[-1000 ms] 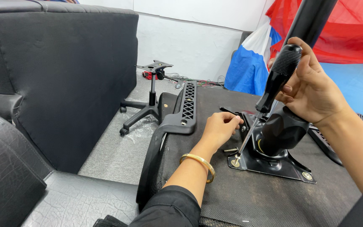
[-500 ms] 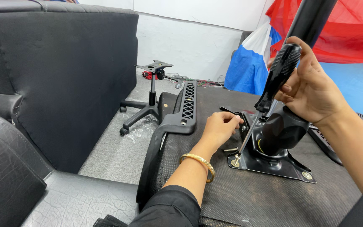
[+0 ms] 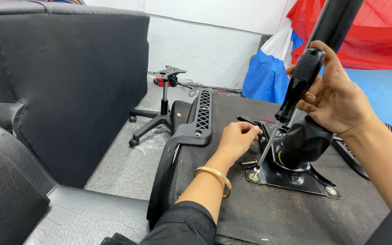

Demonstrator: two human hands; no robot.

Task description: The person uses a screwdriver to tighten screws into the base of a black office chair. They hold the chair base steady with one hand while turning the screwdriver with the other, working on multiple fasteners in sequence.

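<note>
Chair seat underside [image 3: 296, 213] lies flat in front, metal mounting plate [image 3: 296, 174] on top of it, right of centre, with a loose bolt [image 3: 249, 162] just left of the plate. Armrest [image 3: 196, 122] sits along the seat's left edge, sofa [image 3: 69, 90] further left, wheeled chair base [image 3: 162, 113] on the floor behind the armrest. Left hand [image 3: 237, 138] rests on the seat left of the plate; right hand [image 3: 336, 100] holds the screwdriver [image 3: 291, 104] above it, tip down at the plate's left corner.

The screwdriver [image 3: 296, 93] has a black handle with a knurled texture and a silver shaft, and the chair mechanism plate [image 3: 296, 174] is glossy black with a brass-coloured bolt [image 3: 253, 174]. A gold bangle [image 3: 214, 178] circles the left wrist. Behind hang red [image 3: 377, 36] and blue [image 3: 268, 81] tarpaulins; the sofa [image 3: 69, 81] is black leather.
</note>
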